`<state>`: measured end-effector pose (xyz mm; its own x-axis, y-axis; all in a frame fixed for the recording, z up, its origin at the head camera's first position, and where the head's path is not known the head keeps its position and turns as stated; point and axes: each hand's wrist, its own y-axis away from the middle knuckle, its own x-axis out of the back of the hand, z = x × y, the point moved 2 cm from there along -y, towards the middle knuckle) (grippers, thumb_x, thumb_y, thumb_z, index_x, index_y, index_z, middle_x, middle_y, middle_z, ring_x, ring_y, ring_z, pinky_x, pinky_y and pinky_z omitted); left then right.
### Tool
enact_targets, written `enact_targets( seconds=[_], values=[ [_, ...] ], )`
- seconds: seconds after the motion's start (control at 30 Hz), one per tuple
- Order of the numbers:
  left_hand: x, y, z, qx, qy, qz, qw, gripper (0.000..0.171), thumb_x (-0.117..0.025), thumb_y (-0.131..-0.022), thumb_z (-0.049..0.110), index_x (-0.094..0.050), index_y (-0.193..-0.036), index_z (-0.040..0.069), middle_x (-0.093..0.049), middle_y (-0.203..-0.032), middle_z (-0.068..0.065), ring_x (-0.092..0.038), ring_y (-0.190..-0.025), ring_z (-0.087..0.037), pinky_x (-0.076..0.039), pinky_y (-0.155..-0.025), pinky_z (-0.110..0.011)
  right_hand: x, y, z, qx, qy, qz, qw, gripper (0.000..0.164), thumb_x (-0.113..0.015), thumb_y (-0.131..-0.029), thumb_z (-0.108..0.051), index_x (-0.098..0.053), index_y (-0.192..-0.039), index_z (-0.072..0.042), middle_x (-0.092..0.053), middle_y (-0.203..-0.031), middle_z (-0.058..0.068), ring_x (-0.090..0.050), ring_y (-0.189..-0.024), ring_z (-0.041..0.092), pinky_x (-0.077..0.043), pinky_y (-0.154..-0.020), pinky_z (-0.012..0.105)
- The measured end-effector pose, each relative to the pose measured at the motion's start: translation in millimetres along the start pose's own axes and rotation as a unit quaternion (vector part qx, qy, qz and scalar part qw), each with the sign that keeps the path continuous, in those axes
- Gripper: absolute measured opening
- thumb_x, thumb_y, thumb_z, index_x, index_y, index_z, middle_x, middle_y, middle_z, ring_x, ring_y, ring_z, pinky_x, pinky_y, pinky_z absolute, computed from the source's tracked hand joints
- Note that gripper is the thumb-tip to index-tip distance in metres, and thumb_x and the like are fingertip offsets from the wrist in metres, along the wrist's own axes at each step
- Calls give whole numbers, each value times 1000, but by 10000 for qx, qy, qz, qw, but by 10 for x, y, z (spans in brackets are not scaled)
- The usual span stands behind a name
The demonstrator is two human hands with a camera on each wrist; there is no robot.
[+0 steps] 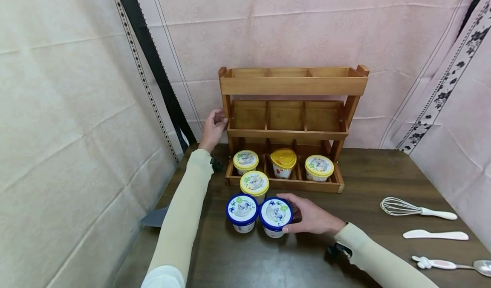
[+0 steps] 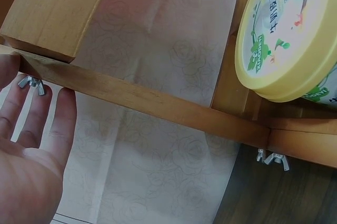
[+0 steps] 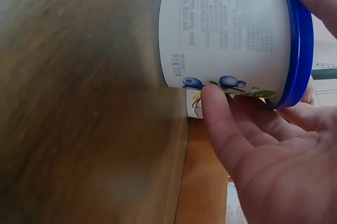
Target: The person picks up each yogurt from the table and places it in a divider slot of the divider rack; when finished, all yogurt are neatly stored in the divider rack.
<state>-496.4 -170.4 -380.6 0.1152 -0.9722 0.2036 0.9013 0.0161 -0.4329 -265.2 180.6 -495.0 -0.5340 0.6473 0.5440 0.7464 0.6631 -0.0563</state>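
Right Hand Grips a Blue-Lidded Cup, Left Hand Holds the Shelf

The right hand (image 1: 312, 214) is closed around the side of a blue-lidded cup (image 1: 275, 213), with the thumb and the fingers on its rim and wall. This cup is upright, in front of the wooden shelf (image 1: 293, 86); whether its base touches the table (image 1: 238, 262) cannot be told. Just beside it, to the left, stands a second blue-lidded cup (image 1: 242, 208), and behind them both a yellow-lidded cup (image 1: 255, 183).

The left hand (image 1: 214, 130) holds the side post (image 2: 142, 98) of the shelf between thumb and fingers, near a wing nut (image 2: 34, 83). On the lowest tier, each compartment contains one cup with a yellow lid: left (image 1: 246, 160), middle (image 1: 283, 158) and right (image 1: 319, 166). The middle lid has a deeper yellow. At the right side of the table lie a whisk (image 1: 418, 210), a white knife (image 1: 435, 235) and a spoon (image 1: 452, 265).
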Motion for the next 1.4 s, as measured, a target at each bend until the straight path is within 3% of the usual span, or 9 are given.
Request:
enact_targets(
  seconds=[0.3, 0.63, 0.87, 1.1, 1.4],
  values=[
    [-3, 1, 4, -16, 76, -8, 10000, 36, -64, -107, 18, -58, -143, 19, -60, -136, -7, -58, -126, -24, -53, -108, -46, 53, 12, -34, 17, 46, 139, 9999, 89, -87, -90, -33, -38, -161, -12, -56, -151, 8, -61, -129, 29, -58, -97, 29],
    [-2, 2, 2, -42, 70, -33, 10000, 36, -64, -107, 19, -58, -142, 18, -60, -136, -8, -58, -127, -24, -52, -109, -46, 218, 84, -187, 249, -16, 500, 9984, 86, -87, -89, -30, -40, -160, -17, -58, -150, 5, -62, -129, 24, -59, -100, 34],
    [6, -4, -1, -97, 109, -19, 9999, 37, -64, -107, 16, -58, -143, 16, -60, -136, -9, -58, -126, -26, -52, -108, -47, 402, 98, -299, 500, 171, 751, 9958, 85, -87, -89, -28, -42, -160, -16, -59, -148, 5, -63, -124, 24, -60, -97, 37],
    [6, -8, -10, -91, 87, -8, 9999, 37, -64, -107, 16, -58, -143, 16, -60, -135, -9, -59, -126, -25, -53, -107, -46, 632, 145, -412, 436, 253, 1055, 9931, 83, -85, -90, -28, -41, -160, -22, -57, -149, 6, -60, -128, 30, -59, -98, 33],
    [-7, -1, 7, -99, 135, -48, 9998, 36, -63, -107, 16, -57, -143, 16, -60, -134, -9, -59, -124, -25, -54, -105, -46, 980, 202, -555, 473, 490, 1638, 9841, 85, -85, -89, -21, -41, -161, -17, -55, -150, 8, -59, -125, 28, -59, -95, 34]
  ],
)
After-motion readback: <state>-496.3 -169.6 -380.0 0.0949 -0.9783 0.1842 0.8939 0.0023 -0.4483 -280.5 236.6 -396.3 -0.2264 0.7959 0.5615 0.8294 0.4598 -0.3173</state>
